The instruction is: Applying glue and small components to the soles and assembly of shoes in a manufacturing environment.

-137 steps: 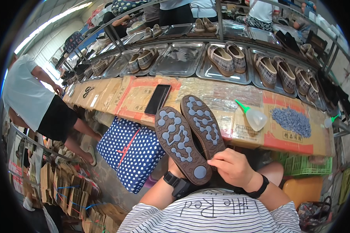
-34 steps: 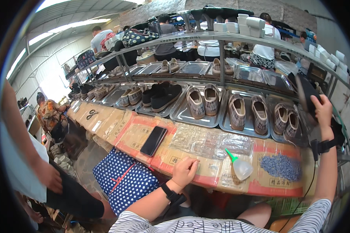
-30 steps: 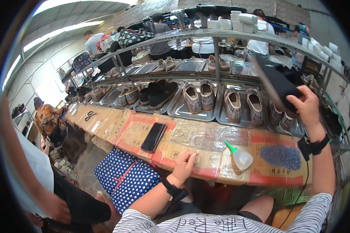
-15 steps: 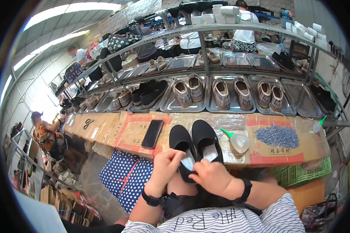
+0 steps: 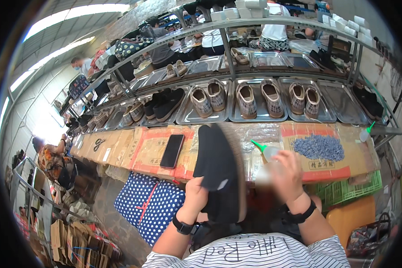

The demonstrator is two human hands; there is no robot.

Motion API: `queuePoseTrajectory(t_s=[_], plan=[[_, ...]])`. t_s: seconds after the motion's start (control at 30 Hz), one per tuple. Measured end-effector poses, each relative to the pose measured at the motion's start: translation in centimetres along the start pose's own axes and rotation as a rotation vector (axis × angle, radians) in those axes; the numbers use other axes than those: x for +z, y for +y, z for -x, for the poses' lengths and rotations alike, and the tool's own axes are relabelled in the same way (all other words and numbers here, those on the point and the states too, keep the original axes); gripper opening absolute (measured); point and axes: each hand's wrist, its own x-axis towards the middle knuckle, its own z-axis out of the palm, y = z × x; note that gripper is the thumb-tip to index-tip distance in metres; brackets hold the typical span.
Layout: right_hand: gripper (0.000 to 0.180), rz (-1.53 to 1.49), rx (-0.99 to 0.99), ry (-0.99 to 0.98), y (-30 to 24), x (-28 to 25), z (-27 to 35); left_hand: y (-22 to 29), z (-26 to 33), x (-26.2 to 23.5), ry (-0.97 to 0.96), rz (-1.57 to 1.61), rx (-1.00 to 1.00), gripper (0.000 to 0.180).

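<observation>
My left hand [image 5: 195, 196] grips black slip-on shoes [image 5: 221, 178] by their near left side. They are raised in front of me and turned on edge, a tan sole edge facing right; a pale patch shows near my fingers. How the pair sits together is partly hidden. My right hand [image 5: 289, 174] is at the clear squeeze bottle [image 5: 269, 152] with a green nozzle, lying on the table. Its fingers are curled over the bottle's rounded end and cover it; blur softens the area just left of the hand.
A phone [image 5: 172, 151], scissors [image 5: 99, 144] and a pile of blue-grey bits [image 5: 318, 148] lie on the cardboard-covered table [image 5: 134, 147]. Metal trays [image 5: 234, 118] of plaid and black shoes line the rack behind. Below are a dotted bundle [image 5: 140, 201] and a green crate [image 5: 357, 184]. Other people sit farther off.
The black shoes have been lifted and turned on edge in my left hand. My right hand has left them and moved right to the squeeze bottle.
</observation>
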Motion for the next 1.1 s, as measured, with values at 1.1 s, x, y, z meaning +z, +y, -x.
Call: queuePoseTrajectory(t_s=[1.1], plan=[[0.071,-0.572,0.210,-0.232,-1.0,0.5,4.6,-10.9,3.2,4.2,0.094,0.850,-0.440,0.028]])
